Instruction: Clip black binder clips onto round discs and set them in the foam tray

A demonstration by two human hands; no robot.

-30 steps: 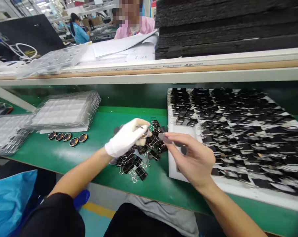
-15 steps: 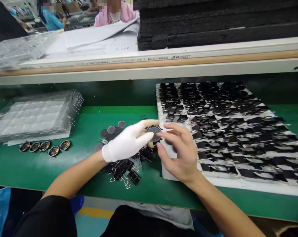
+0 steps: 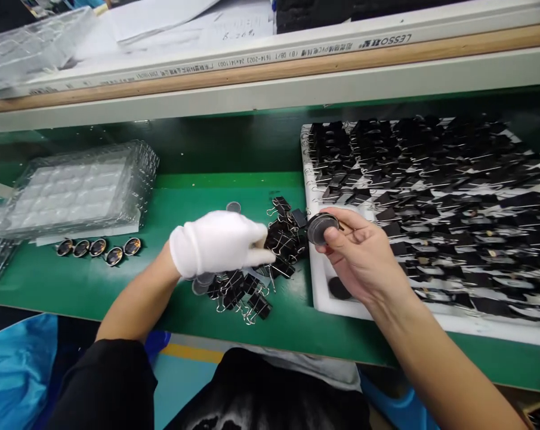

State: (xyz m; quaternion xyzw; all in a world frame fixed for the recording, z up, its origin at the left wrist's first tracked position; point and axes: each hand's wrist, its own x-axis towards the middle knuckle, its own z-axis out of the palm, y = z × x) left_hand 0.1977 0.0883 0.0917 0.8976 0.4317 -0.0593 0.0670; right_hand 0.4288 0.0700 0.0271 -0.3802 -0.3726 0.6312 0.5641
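Observation:
In my bare right hand [image 3: 361, 251] is a round, watch-like piece [image 3: 322, 228], dark-rimmed with a flat grey disc on its face. Thumb and fingers pinch it by the edge, above the left side of the white foam board [image 3: 320, 280]. My left hand [image 3: 222, 245], in a white glove, reaches to a pile of black binder clips [image 3: 281, 239]. Its thumb and forefinger are apart at the pile's edge, with nothing visible between them. Loose grey discs [image 3: 201, 285] lie partly hidden beneath the glove. Another dark disc [image 3: 340, 288] rests on the foam board's corner.
Rows of clipped pieces [image 3: 435, 203] cover most of the foam board. Several round pieces with silver rims [image 3: 98, 246] lie to the left, before stacked clear plastic trays [image 3: 73, 191]. A shelf edge [image 3: 234, 83] crosses above the green table [image 3: 130, 286].
My hands have parted. The right hand has taken the round piece away to the right, while the left has let go and moved to the binder clips. The view has tilted downward.

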